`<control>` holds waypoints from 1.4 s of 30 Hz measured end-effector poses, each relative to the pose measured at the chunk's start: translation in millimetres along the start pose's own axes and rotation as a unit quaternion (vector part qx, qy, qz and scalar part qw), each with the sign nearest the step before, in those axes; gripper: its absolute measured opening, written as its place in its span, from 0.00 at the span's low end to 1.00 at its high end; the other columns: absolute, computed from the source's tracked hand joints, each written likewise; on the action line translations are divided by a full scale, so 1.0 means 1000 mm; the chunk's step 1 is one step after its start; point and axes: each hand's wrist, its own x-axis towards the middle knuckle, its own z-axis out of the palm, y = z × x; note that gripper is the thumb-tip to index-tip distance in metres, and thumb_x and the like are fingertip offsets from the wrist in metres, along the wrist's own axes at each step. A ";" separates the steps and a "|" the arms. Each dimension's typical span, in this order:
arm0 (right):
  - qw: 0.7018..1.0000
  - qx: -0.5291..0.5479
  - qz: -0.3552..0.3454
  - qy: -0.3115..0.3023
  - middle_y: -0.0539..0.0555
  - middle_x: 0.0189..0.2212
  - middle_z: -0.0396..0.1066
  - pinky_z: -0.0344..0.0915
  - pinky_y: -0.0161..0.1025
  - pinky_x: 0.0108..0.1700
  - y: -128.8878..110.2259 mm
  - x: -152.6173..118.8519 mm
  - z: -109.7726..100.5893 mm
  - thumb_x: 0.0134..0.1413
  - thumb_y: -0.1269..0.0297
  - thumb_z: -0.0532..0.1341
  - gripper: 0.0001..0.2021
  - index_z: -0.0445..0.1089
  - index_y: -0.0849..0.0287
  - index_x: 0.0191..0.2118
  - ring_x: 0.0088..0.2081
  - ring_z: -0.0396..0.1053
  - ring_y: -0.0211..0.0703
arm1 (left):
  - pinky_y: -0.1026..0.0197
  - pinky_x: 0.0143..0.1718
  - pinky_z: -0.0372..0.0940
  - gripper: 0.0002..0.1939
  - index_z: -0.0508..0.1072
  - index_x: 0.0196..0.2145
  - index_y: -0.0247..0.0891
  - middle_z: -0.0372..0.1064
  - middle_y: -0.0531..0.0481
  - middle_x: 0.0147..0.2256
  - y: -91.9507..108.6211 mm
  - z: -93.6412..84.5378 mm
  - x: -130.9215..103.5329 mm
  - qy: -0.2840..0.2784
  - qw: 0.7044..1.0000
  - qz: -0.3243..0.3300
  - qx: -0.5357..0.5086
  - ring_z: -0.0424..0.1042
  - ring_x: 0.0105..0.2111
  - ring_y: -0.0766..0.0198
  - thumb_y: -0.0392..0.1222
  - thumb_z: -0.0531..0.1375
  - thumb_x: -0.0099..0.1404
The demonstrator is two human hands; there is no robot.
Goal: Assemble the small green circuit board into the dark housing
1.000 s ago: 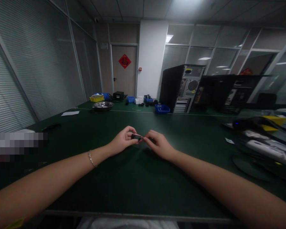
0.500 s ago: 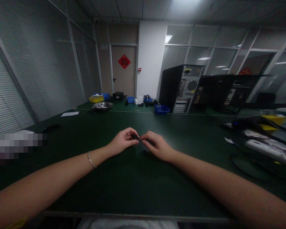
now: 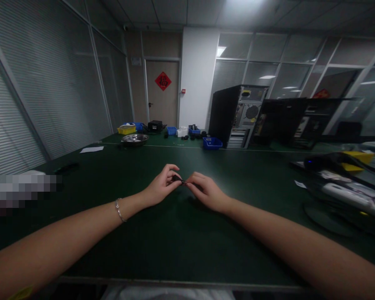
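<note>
Over the middle of the dark green table (image 3: 175,246), my left hand (image 3: 162,184) pinches a small black object (image 3: 176,178) between thumb and curled fingers, the index finger lifted off it. It is too small and dark for me to name. My right hand (image 3: 204,191) comes in from the right, its thumb and fingertips pinched together at the object's right end. Whether a separate thin piece sits in the right fingertips cannot be made out. A silver bracelet (image 3: 120,209) circles my left wrist.
A metal bowl (image 3: 134,140), a blue bin (image 3: 212,143) and a black computer tower (image 3: 229,112) stand along the back. White paper (image 3: 91,149) lies at the left. At the right are cables and a yellow bin (image 3: 358,160). A dark item (image 3: 67,167) lies far left.
My left index finger has lifted and straightened a little off the black object. The right hand stays almost where it was, still pinched at the object's end.
</note>
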 end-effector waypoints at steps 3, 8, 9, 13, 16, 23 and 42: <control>1.000 -0.004 -0.001 -0.002 0.54 0.36 0.66 0.63 0.37 0.39 -0.001 0.000 0.000 0.64 0.64 0.53 0.09 0.69 0.59 0.40 0.36 0.66 0.41 | 0.56 0.45 0.64 0.17 0.56 0.49 0.40 0.66 0.48 0.41 -0.001 0.000 0.000 0.000 1.000 0.003 -0.013 0.71 0.42 0.61 0.39 0.57 0.65; 1.000 -0.009 -0.003 -0.005 0.55 0.36 0.67 0.63 0.38 0.41 -0.003 -0.001 -0.001 0.63 0.67 0.53 0.08 0.68 0.59 0.42 0.37 0.66 0.41 | 0.56 0.46 0.64 0.18 0.58 0.44 0.40 0.65 0.49 0.40 0.001 0.000 0.001 0.026 1.000 0.011 0.002 0.70 0.41 0.62 0.38 0.62 0.60; 1.000 -0.009 0.000 -0.005 0.55 0.36 0.67 0.63 0.38 0.40 -0.003 -0.001 -0.001 0.63 0.67 0.53 0.07 0.68 0.59 0.42 0.37 0.66 0.41 | 0.56 0.46 0.64 0.18 0.59 0.43 0.40 0.66 0.50 0.39 0.001 0.000 0.001 0.030 0.999 0.012 0.015 0.69 0.41 0.62 0.38 0.62 0.59; 1.000 -0.004 0.023 0.005 0.54 0.36 0.68 0.63 0.37 0.38 -0.004 -0.001 -0.002 0.62 0.66 0.55 0.06 0.66 0.59 0.43 0.36 0.66 0.40 | 0.58 0.42 0.64 0.14 0.63 0.42 0.39 0.66 0.50 0.38 0.005 -0.002 0.001 0.043 0.996 0.022 0.080 0.69 0.40 0.61 0.40 0.62 0.60; 0.999 -0.006 0.031 0.020 0.53 0.35 0.67 0.62 0.36 0.38 -0.004 -0.002 -0.001 0.62 0.67 0.55 0.05 0.65 0.59 0.42 0.35 0.65 0.40 | 0.58 0.42 0.64 0.13 0.66 0.44 0.40 0.68 0.48 0.40 0.007 -0.003 0.001 0.055 0.990 0.033 0.123 0.69 0.41 0.59 0.40 0.60 0.61; 0.999 -0.022 0.024 0.037 0.52 0.34 0.67 0.61 0.36 0.37 0.001 0.000 0.001 0.62 0.68 0.55 0.03 0.65 0.58 0.39 0.35 0.64 0.40 | 0.60 0.39 0.61 0.18 0.71 0.53 0.43 0.70 0.47 0.40 0.011 -0.006 -0.001 0.010 0.972 0.038 0.231 0.67 0.38 0.59 0.45 0.55 0.66; 0.997 -0.060 0.056 0.006 0.53 0.35 0.66 0.60 0.36 0.36 0.005 0.000 -0.001 0.61 0.67 0.56 0.05 0.68 0.58 0.38 0.35 0.64 0.40 | 0.59 0.41 0.64 0.14 0.73 0.47 0.41 0.72 0.47 0.44 0.010 -0.003 -0.001 -0.009 0.984 0.029 0.173 0.70 0.40 0.58 0.45 0.57 0.65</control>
